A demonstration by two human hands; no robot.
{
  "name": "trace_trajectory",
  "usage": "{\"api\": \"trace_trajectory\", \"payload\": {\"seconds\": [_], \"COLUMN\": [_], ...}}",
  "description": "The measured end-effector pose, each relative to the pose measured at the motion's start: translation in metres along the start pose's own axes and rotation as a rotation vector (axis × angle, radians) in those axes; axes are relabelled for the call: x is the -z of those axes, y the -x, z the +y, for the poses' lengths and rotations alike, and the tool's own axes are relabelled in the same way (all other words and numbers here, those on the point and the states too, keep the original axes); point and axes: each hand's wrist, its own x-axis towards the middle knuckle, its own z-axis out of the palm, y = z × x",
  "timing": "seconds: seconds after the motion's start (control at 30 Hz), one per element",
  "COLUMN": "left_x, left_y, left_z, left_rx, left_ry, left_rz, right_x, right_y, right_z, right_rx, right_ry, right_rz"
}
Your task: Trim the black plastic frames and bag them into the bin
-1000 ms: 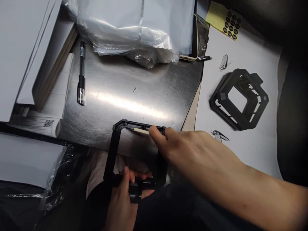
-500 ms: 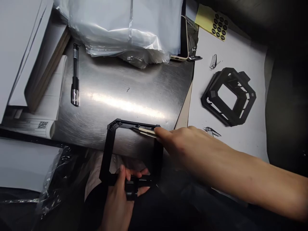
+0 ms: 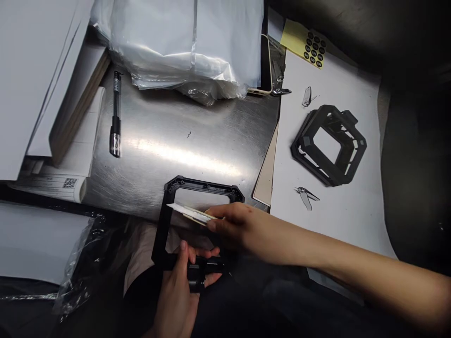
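My left hand (image 3: pixel 178 291) is closed around the lower side of a black plastic frame (image 3: pixel 161 230), where a dark cylindrical part lies under the fingers. The frame's far side rests over or just above the edge of the metal table; I cannot tell which. In my right hand (image 3: pixel 239 225) is a slim utility knife (image 3: pixel 192 214) with a cream-coloured handle. Its bright blade points left, across the frame's opening and near its left side. My right hand covers part of the frame's right side.
White paper (image 3: pixel 352 225) on the right bears a second black frame (image 3: pixel 336 164), small clippers (image 3: pixel 307 196) and a clear-handled tool (image 3: pixel 307 97). Yellow sticker sheet (image 3: pixel 299 40), plastic bags (image 3: pixel 190 42), a pen (image 3: pixel 115 115) and a cardboard-edged stack (image 3: pixel 79 103) surround the metal table (image 3: pixel 165 126).
My right hand has drawn the knife away from the frame's far side, down and left over the opening. The view has shifted slightly; my left hand keeps hold of the frame.
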Motion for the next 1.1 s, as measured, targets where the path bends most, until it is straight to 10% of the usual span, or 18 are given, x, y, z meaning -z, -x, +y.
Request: {"api": "trace_trajectory", "payload": {"seconds": [0.3,0.87,1.1], "left_x": [0.002,0.001,-0.001], "left_y": [0.001,0.003,0.005], "left_z": [-0.002,-0.002,-0.001], "left_rx": [0.000,-0.010,-0.021], "left_ry": [-0.034,-0.009,-0.031], "left_rz": [-0.004,-0.033,0.014], "right_x": [0.000,-0.002,0.000], "right_y": [0.015,0.007,0.012], "right_z": [0.014,-0.013,-0.010], "right_rx": [0.076,0.080,0.099], "right_ry": [0.830,1.568,1.534], "right_rz": [0.430,0.475,0.461]}}
